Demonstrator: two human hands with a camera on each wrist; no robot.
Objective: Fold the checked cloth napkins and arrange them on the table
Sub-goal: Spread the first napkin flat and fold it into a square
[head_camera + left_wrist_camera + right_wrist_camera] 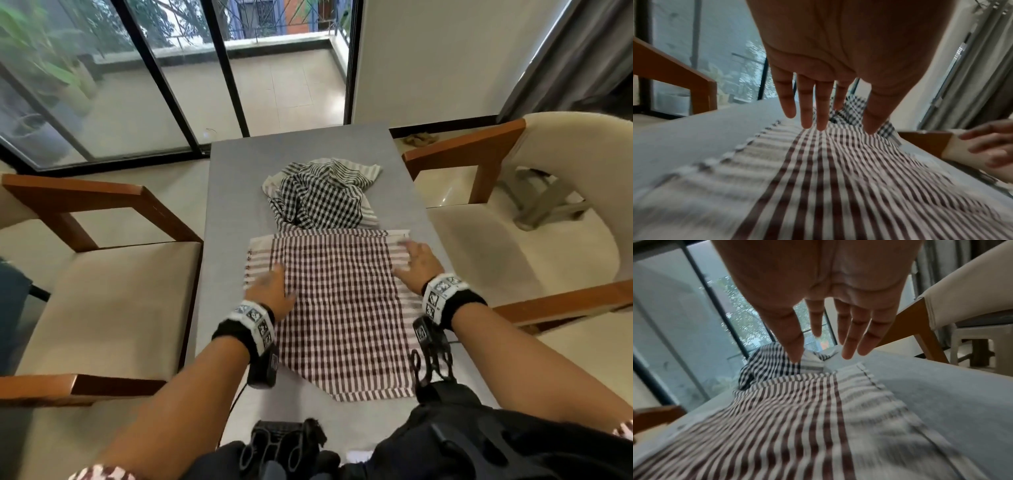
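Observation:
A brown-and-white checked napkin point(339, 305) lies spread flat on the grey table point(233, 192), near its front. My left hand point(270, 284) lies on the napkin's left side with straight fingers point(807, 113). Over the napkin's right edge my right hand point(416, 262) is flat too, its fingers point(849, 340) straight and spread. Neither hand holds anything. The brown napkin point(838, 178) looks blurred in both wrist views, as does its striped border point(869, 402). Behind it sits a crumpled black-and-white checked napkin point(322, 195), touching the brown one's far edge.
A wooden-armed cream chair point(102, 291) stands left of the table, another point(548, 192) on the right. Glass sliding doors point(171, 68) lie beyond the table's far end. A grey curtain point(561, 51) hangs at the far right.

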